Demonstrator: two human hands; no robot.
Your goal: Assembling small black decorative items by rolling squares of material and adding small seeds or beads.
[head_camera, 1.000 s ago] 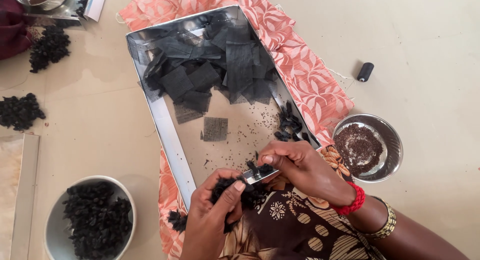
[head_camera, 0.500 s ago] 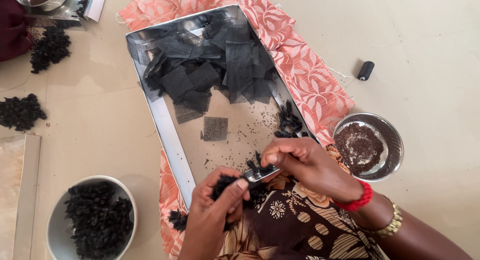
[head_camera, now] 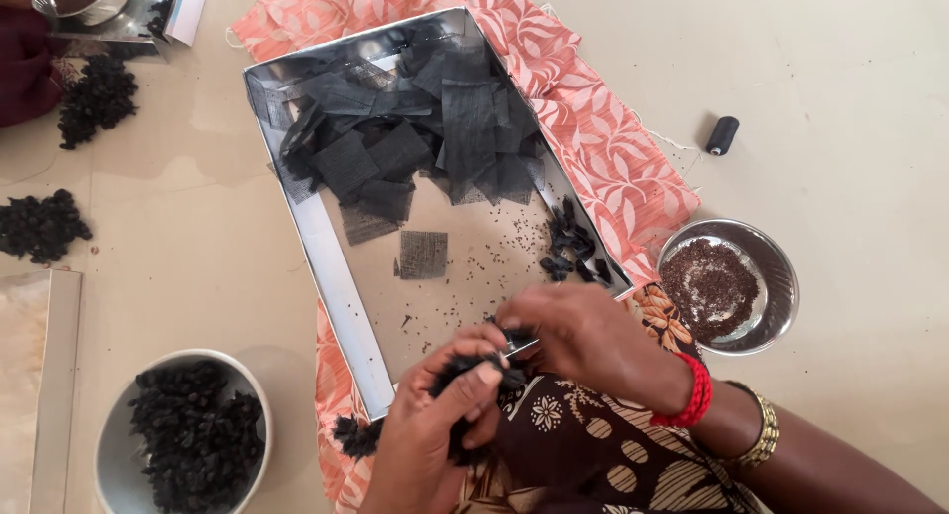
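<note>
Your hands meet at the near edge of the metal tray [head_camera: 321,252], right over its low front rim, so there's little slack there; the open room is the bare tray floor just beyond your knuckles and the pale floor [head_camera: 850,99] to the right. The tray sits tilted on an orange patterned cloth [head_camera: 613,158] that sticks out past its right and near sides. Your left hand [head_camera: 435,430] has its fingers [head_camera: 474,381] pinched together on a black fuzzy clump [head_camera: 460,361]; the clump sits between thumb and fingertips, poking out above them. Your right hand [head_camera: 593,341] curls down over a small shiny metal piece [head_camera: 521,347], touching the clump's top; can't tell if those fingers are clamped on it or just resting. Count: one tray, one heap of black mesh squares [head_camera: 415,138] at the far end, one loose mesh square [head_camera: 423,254] mid-tray, one small cluster of dark bits [head_camera: 573,247] by the right rim. Two bowls: a pale bowl [head_camera: 114,445] of black clumps near left, a steel bowl [head_camera: 771,257] of brown granules right. One black thread spool [head_camera: 723,134] far right, well apart. Two loose black piles [head_camera: 40,225] on the floor at left.
</note>
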